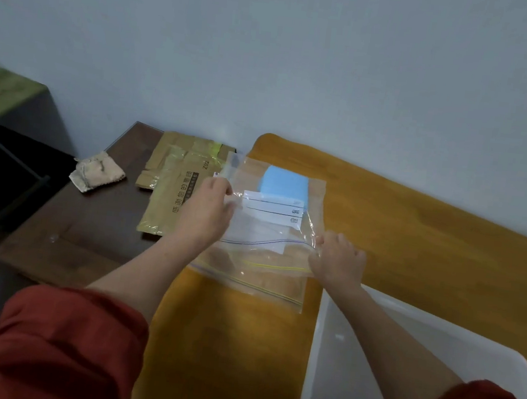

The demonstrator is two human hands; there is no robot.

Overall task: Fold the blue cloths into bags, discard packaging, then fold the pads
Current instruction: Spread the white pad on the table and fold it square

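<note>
Pinching grips at both sides of the zip bag (272,229), blue cloth (284,185) inside.
Head view: we see the left hand (209,203) pinching the bag's left edge and the right hand (338,259) pinching its zip strip. The folded cloth sits at the far end of the bag, which lies on the orange blanket (414,234). We judge the seal could close skewed, or the second bag (266,287) beneath get dragged, if one pinch pulls harder.

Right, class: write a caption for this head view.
A clear zip bag with a folded blue cloth, held by left hand and right hand.
</note>
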